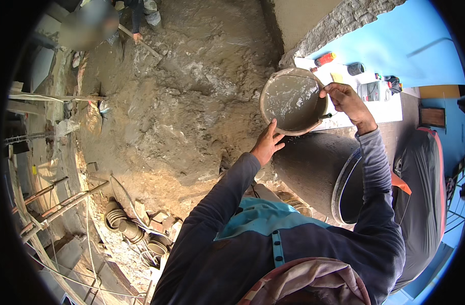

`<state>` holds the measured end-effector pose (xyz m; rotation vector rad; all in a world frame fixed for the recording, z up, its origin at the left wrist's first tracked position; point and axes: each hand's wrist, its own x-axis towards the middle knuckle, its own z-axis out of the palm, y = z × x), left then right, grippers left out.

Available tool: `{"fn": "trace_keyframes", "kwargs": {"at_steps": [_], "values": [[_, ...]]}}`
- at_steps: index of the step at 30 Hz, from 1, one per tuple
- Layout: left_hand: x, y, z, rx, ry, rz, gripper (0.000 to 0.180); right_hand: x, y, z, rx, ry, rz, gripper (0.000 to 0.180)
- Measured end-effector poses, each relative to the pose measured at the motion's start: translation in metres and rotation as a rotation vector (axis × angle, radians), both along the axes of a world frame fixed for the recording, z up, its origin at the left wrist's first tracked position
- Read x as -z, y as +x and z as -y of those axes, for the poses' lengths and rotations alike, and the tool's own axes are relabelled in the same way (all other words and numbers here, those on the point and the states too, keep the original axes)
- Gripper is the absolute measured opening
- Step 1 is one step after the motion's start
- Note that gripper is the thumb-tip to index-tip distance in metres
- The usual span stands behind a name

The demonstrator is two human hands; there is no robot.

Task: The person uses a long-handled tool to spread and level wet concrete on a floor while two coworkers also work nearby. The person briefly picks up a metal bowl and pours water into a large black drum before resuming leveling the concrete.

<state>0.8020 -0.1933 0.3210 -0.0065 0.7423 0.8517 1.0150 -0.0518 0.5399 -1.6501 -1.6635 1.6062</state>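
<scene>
Upper right of centre, we hold a round mortar pan (293, 100) tilted toward the wet concrete (181, 101): our left hand (267, 144) flat under its lower rim, right hand (346, 99) gripping the far rim.

The round metal pan (293, 100) was shallow and broad, its rim and inner face caked grey with cement. It was held tilted, its open mouth turned toward the camera, raised above the heap of wet grey concrete. One edge of its underside rested against the left hand (266, 145), while the right hand (347, 100) gripped the opposite rim. Inside it showed only a grey smear.
</scene>
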Motion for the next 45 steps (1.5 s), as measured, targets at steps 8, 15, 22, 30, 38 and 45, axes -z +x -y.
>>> {"fn": "trace_keyframes", "kwargs": {"at_steps": [8,15,22,30,38,45], "values": [[0.133,-0.068,-0.052,-0.349,-0.355,-0.085,0.047,0.226,-0.167,-0.089,-0.684,0.077,0.3,0.026],[0.156,-0.142,-0.051,-0.47,-0.302,-0.086,0.047,0.287,-0.265,-0.077,-0.709,0.165,0.29,0.028],[0.107,-0.176,-0.062,-0.489,-0.13,-0.353,0.048,0.278,-0.295,-0.074,-0.425,0.148,0.095,0.027],[0.042,-0.173,-0.106,-0.275,0.195,-1.008,0.051,0.28,-0.284,-0.083,0.261,0.038,-0.435,0.024],[-0.039,-0.135,-0.138,0.081,0.631,-1.66,0.05,0.252,-0.269,-0.092,0.701,-0.212,-0.754,0.021],[-0.09,-0.111,-0.113,-0.191,0.724,-1.702,0.039,0.232,-0.21,-0.071,0.665,-0.202,-0.844,0.023]]}}
